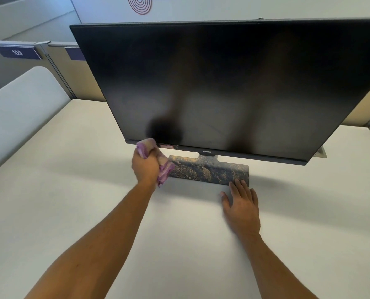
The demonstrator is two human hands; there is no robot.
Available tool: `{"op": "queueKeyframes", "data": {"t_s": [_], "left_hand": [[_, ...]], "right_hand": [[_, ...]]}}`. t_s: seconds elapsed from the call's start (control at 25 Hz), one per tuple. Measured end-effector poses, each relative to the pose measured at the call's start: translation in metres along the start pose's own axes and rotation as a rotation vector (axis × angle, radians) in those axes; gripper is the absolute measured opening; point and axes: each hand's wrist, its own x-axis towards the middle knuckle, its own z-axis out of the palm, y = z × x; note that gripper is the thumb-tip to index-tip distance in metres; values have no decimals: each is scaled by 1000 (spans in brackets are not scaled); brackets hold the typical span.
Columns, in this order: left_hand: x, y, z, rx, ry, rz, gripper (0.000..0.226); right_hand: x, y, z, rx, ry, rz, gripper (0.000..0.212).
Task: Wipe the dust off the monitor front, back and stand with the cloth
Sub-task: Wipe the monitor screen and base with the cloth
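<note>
Fingers (151, 155) gripping one cloth (164, 167), one monitor (222, 83), two hands

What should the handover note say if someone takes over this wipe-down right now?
Left hand: grips the bunched purple cloth, pressed to the monitor at the lower left edge of its front.
Right hand: flat on the desk, fingers straight, fingertips touching the front right edge of the stand base.
Monitor stands upright on the desk, screen off.
Done: cannot tell how much of the front is wiped; smears show on the screen.
Left: the base looks dusty and unwiped; the back is hidden, so treat it as not done.
</note>
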Motion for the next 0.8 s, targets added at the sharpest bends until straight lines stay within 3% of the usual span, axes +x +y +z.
{"op": "queueKeyframes", "data": {"t_s": [0.12, 0.16, 0.24, 0.36, 0.44, 0.52, 0.64, 0.8], "left_hand": [[-16, -5, 10, 213, -342, 91, 5], [-17, -8, 10, 285, -375, 136, 5], [-15, -5, 7, 162, -228, 146, 5], [7, 5, -7, 118, 174, 145, 14], [22, 10, -13, 206, 196, 132, 25], [24, 11, -9, 314, 145, 147, 26], [12, 0, -2, 447, 51, 315, 24], [2, -7, -6, 726, -286, 583, 35]], "right_hand": [[0, 0, 0, 8, 5, -2, 63], [0, 0, 0, 11, 2, 0, 63], [0, 0, 0, 18, 9, 2, 61], [-1, 0, 1, 19, 31, -1, 58], [-1, 0, 1, 12, 28, -2, 57], [-1, 0, 1, 8, 22, -3, 56], [0, 1, 2, 7, 18, 2, 55], [-1, 0, 0, 10, 13, -1, 54]]}}
